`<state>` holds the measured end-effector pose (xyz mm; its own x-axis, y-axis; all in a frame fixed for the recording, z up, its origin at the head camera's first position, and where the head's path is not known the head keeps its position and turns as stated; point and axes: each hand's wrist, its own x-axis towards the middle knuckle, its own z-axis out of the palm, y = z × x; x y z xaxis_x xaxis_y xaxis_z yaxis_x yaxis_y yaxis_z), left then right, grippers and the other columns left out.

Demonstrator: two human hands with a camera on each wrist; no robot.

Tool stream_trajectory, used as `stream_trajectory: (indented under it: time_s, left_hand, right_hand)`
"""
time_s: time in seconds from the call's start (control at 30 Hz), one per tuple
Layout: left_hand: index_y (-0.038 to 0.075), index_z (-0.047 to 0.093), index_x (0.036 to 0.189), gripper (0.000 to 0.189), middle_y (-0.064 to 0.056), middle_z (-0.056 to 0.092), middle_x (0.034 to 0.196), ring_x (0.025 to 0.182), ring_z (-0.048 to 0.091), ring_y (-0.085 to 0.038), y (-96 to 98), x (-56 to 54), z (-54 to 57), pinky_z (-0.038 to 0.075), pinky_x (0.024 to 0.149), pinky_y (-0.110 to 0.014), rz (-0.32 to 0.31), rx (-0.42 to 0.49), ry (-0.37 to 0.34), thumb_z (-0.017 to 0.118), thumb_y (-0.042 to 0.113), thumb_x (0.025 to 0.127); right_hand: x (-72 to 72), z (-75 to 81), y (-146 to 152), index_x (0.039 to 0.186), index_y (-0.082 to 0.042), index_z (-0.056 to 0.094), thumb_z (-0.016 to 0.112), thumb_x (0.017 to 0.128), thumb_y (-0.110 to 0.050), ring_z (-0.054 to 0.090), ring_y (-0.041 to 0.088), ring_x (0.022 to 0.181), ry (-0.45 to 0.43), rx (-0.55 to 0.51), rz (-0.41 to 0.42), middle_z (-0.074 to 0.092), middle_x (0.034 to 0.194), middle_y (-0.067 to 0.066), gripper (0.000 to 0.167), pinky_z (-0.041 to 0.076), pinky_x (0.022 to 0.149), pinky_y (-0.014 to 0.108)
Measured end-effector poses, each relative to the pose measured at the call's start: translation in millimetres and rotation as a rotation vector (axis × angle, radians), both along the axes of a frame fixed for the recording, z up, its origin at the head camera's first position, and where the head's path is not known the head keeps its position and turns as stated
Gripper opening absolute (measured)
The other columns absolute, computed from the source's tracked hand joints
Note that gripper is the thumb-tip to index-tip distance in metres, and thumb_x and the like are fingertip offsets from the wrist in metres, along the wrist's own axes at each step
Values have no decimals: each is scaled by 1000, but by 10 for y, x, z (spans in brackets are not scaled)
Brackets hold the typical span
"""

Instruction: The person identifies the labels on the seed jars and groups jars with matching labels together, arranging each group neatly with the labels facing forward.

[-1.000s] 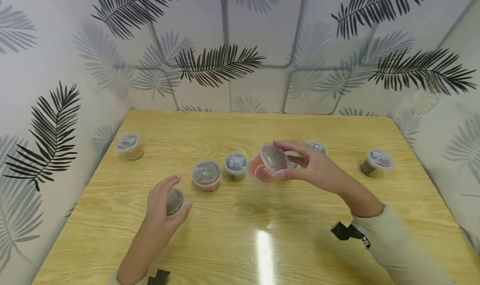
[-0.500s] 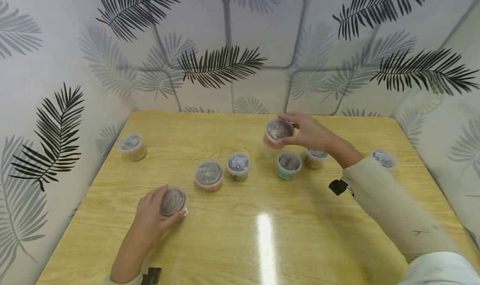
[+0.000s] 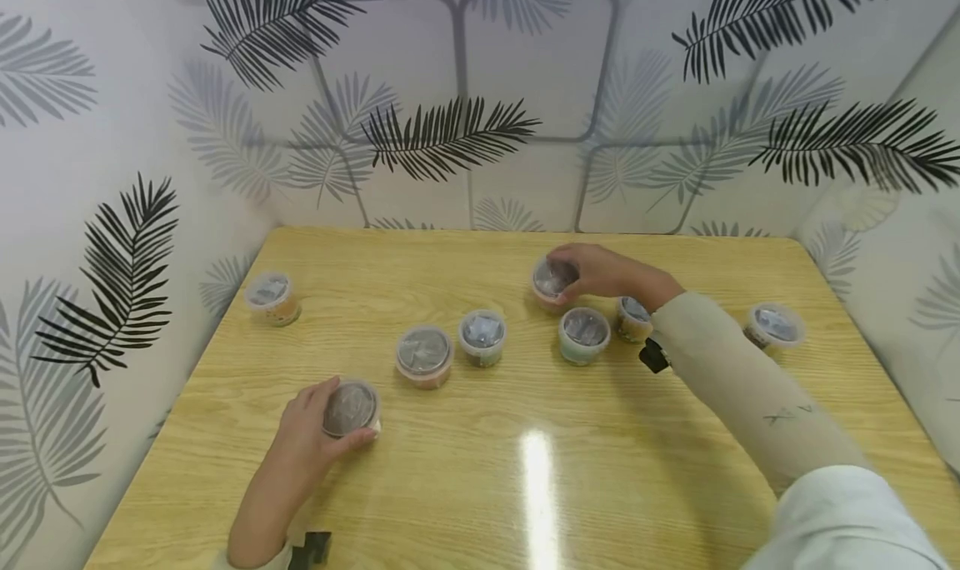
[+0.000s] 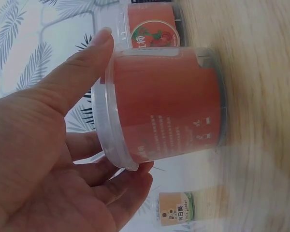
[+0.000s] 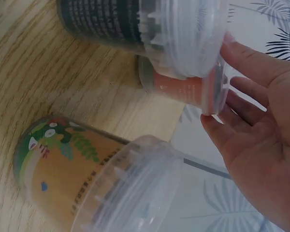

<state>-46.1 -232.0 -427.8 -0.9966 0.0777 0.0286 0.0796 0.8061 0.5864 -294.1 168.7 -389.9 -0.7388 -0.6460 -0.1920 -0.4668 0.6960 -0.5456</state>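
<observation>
My left hand (image 3: 309, 427) grips one tub (image 3: 349, 407), lower left; my right hand (image 3: 597, 271) grips another tub (image 3: 550, 279), near centre; neither released yet.

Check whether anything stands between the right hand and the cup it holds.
Nothing visible does: the right hand grips the red-labelled cup at its lid. The green-labelled cup stands in front, not between them.

The left red tub (image 4: 166, 104) and right red tub (image 5: 181, 90) (both lidded) stand upright, well apart.
</observation>
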Motion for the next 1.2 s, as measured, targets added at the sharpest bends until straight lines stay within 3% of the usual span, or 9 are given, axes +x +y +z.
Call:
stream_trajectory:
  time_s: [0.13, 0.37, 0.9, 1.2]
  left_hand:
    - [-3, 31, 139, 91, -29, 35, 133, 120, 35, -47, -3, 5, 2, 39, 90, -60, 13, 11, -44, 71, 48, 76]
    - [-1, 28, 142, 92, -27, 31, 137, 123, 31, -46, -28, 40, 21, 37, 92, -61, 47, 31, -109, 72, 47, 76]
    - [-2, 28, 142, 92, -27, 32, 136, 121, 35, -43, 11, 19, -20, 39, 93, -58, 35, 51, -84, 73, 44, 76]
    - [-3, 28, 141, 94, -28, 33, 135, 119, 36, -44, 36, -24, -26, 40, 91, -57, 16, 41, -68, 71, 49, 75]
  right_hand:
    - [-17, -31, -54, 143, 0, 31, 71, 83, -13, 26, 34, 133, -47, 44, 43, 29, 146, 19, 72, 28, 106, 46]
    - [-7, -24, -189, 143, 2, 29, 69, 84, -9, 26, 35, 133, -25, 47, 118, 28, 146, 21, 72, 26, 107, 46]
    - [78, -44, -200, 145, 0, 26, 68, 85, -10, 32, 36, 128, -54, -19, 78, 25, 145, 22, 73, 33, 102, 47]
    - [87, -136, -96, 147, -1, 18, 61, 91, -12, 23, 38, 132, -86, -51, 104, 14, 149, 21, 72, 28, 105, 50]
